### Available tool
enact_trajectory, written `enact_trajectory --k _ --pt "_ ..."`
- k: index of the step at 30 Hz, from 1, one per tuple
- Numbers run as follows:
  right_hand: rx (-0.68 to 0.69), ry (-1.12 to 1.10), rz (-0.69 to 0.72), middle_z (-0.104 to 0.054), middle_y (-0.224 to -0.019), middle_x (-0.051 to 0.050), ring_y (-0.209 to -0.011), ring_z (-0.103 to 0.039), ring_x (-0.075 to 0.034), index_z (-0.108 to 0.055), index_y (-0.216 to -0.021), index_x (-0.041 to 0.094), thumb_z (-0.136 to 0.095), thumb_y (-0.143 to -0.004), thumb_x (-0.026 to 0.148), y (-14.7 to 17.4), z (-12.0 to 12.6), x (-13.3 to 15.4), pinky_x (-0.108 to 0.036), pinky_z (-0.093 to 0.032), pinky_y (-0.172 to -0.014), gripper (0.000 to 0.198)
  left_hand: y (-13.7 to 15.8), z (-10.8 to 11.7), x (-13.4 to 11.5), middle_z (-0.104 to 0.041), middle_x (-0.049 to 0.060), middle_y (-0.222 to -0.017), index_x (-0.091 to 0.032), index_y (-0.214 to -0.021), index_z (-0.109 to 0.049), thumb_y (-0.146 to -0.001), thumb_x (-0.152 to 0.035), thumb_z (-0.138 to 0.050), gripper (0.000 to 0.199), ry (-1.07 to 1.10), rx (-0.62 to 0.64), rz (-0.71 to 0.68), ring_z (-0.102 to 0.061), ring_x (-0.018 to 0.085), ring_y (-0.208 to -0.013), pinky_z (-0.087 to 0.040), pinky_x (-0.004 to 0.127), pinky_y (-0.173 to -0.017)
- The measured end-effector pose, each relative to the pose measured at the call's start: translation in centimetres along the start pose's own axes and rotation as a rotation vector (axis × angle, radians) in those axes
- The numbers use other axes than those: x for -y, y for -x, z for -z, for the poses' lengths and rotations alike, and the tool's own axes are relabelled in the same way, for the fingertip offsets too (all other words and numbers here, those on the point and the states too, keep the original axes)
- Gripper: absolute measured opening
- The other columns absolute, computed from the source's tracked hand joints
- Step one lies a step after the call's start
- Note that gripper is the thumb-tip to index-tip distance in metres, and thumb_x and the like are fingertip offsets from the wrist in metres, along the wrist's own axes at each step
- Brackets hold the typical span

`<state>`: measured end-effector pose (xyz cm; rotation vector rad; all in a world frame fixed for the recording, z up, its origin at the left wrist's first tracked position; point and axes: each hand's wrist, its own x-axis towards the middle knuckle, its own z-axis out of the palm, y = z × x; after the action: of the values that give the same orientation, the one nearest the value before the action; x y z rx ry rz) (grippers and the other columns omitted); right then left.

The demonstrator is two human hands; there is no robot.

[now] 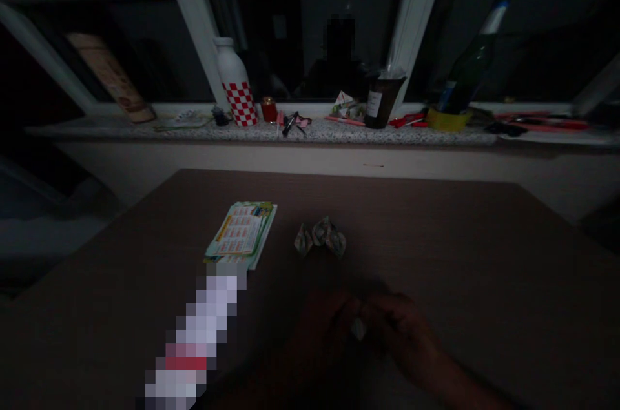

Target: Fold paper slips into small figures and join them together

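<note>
Low in the dim view, my left hand (327, 316) and my right hand (404, 329) meet above the table, fingertips pinched together. A small pale folded piece of paper (358, 329) shows between them; most of it is hidden by the fingers and shadow. Just beyond the hands sit several little folded paper shapes (329, 237), pointed and patterned, close together on the tabletop. To their left lies a stack of printed paper sheets (239, 232) with green edges and rows of small red print.
The brown table (436, 223) runs up to a wall under a window. On the speckled sill (320, 133) stand a white bottle with red checks (239, 97), a dark cup (380, 100), a green bottle (472, 64) and a tall tube (111, 77). A pixelated patch covers the lower left.
</note>
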<state>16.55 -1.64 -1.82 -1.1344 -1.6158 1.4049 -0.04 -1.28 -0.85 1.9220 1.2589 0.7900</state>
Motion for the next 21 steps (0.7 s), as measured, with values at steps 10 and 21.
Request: enact_trajectory --k 10,21 --pt "-0.024 -0.084 -0.008 -0.044 -0.049 0.004 -0.044 -0.04 -0.007 -0.05 -0.06 0.017 -0.046 -0.089 0.052 -0.13 0.13 -0.31 -0.019 -0.03 -0.043 0.046 -0.37 0.07 -0.41 -0.044 -0.003 -0.058 -0.015 -0.064 -0.051 -0.093 -0.044 -0.033 0.044 0.232 0.056 0.099 -0.041 0.01 -0.055 -0.031 0.021 -0.053" --pt "-0.048 -0.199 -0.025 -0.042 -0.044 0.005 -0.038 -0.036 -0.006 -0.048 -0.06 0.017 -0.045 -0.089 0.052 0.02 -0.09 0.11 -0.019 -0.026 -0.039 0.046 -0.35 0.38 -0.81 -0.045 -0.003 -0.057 -0.013 -0.07 -0.06 -0.09 -0.048 -0.04 0.045 0.385 0.199 0.105 -0.038 0.009 -0.052 -0.029 0.02 -0.05"
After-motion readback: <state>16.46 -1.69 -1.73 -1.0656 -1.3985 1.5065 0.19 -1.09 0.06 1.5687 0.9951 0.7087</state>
